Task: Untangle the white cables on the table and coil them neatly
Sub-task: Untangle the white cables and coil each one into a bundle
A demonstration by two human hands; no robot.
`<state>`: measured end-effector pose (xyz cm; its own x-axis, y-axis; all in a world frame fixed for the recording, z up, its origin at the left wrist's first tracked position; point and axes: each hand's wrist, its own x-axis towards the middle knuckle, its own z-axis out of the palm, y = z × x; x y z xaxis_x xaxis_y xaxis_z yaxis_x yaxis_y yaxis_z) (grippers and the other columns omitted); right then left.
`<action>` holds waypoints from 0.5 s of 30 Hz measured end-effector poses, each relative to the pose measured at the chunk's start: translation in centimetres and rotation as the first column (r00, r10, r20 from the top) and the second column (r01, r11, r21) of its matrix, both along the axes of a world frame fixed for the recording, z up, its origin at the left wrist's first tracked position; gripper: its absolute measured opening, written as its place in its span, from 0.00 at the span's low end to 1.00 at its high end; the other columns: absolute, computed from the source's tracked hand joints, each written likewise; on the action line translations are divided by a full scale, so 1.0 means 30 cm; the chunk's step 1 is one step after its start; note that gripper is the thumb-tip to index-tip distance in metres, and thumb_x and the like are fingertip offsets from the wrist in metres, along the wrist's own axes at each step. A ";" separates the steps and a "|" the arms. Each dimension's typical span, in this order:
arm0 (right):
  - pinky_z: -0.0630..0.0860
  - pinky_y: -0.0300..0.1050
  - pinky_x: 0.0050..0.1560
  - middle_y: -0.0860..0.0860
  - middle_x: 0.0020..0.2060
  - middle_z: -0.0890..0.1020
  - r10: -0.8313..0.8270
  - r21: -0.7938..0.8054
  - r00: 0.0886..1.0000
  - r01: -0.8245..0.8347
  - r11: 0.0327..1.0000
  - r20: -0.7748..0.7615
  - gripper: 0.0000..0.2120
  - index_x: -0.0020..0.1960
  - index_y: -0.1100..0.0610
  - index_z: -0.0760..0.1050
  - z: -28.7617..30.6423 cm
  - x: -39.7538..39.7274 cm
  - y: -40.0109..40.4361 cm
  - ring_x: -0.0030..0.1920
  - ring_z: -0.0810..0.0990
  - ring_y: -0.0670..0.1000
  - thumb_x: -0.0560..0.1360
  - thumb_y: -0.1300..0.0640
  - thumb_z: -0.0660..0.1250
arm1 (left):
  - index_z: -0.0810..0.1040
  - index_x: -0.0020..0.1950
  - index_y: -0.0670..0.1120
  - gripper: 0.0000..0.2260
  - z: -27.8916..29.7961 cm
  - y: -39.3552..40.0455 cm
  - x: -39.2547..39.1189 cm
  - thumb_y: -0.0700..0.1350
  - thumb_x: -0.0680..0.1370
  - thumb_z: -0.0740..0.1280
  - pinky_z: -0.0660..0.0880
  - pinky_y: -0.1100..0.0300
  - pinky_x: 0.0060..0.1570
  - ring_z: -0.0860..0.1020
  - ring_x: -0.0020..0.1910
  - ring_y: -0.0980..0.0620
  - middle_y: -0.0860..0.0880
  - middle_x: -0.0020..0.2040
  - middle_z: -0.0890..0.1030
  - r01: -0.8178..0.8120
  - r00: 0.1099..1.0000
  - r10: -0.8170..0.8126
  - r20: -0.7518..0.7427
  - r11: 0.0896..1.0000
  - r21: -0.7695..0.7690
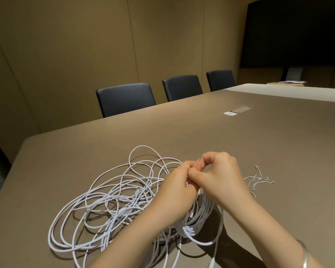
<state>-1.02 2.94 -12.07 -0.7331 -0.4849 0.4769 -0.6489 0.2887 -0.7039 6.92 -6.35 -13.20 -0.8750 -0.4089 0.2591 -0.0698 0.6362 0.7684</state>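
Note:
A loose tangle of white cables point(112, 206) sprawls over the brown table point(259, 151), left of my hands. A gathered bundle of cable loops point(199, 217) hangs below both hands. My left hand point(179, 187) grips the top of that bundle, fingers curled round it. My right hand point(222, 176) meets it from the right and pinches something thin at the top of the bundle between thumb and fingertips. What it pinches is too small to tell. A white connector point(212, 265) dangles near the bottom edge.
Several short white twist ties point(258, 180) lie on the table just right of my right hand. A white charger point(229, 113) sits by a cable hatch point(242, 109) farther back. Three dark chairs point(125, 98) line the far side. A dark screen point(298, 31) stands at the right.

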 end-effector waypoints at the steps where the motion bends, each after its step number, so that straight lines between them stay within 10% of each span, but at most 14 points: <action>1: 0.74 0.46 0.45 0.50 0.31 0.82 0.032 0.006 0.999 -0.032 0.999 -0.025 0.08 0.30 0.57 0.78 0.002 -0.001 0.003 0.39 0.78 0.51 0.63 0.53 0.71 | 0.76 0.59 0.50 0.14 0.000 -0.006 -0.003 0.37 0.77 0.61 0.73 0.62 0.37 0.78 0.37 0.63 0.53 0.41 0.80 0.009 1.000 -0.009 -0.006 1.000 0.022; 4: 0.75 0.47 0.47 0.46 0.34 0.83 0.188 0.005 0.980 -0.188 0.982 -0.062 0.10 0.31 0.54 0.79 0.005 -0.023 0.021 0.40 0.80 0.47 0.67 0.50 0.70 | 0.78 0.57 0.47 0.11 -0.002 -0.018 -0.005 0.38 0.79 0.60 0.61 0.65 0.24 0.67 0.20 0.61 0.55 0.27 0.70 0.022 0.999 -0.025 0.026 0.993 0.114; 8: 0.77 0.50 0.52 0.43 0.40 0.84 0.370 0.008 0.927 -0.370 0.929 -0.056 0.07 0.38 0.51 0.83 0.006 -0.063 0.052 0.46 0.82 0.46 0.72 0.53 0.67 | 0.75 0.53 0.36 0.10 -0.006 -0.038 -0.006 0.43 0.80 0.61 0.58 0.61 0.26 0.62 0.22 0.56 0.54 0.25 0.64 0.037 0.997 -0.055 0.050 0.948 0.317; 15: 0.77 0.46 0.50 0.44 0.44 0.83 0.459 0.068 0.846 -0.459 0.886 -0.270 0.09 0.48 0.55 0.82 -0.025 -0.083 0.066 0.48 0.82 0.45 0.68 0.61 0.69 | 0.68 0.43 0.45 0.03 0.046 -0.055 0.008 0.38 0.72 0.57 0.52 0.68 0.20 0.55 0.20 0.58 0.52 0.26 0.59 0.072 0.978 -0.187 0.093 0.722 0.688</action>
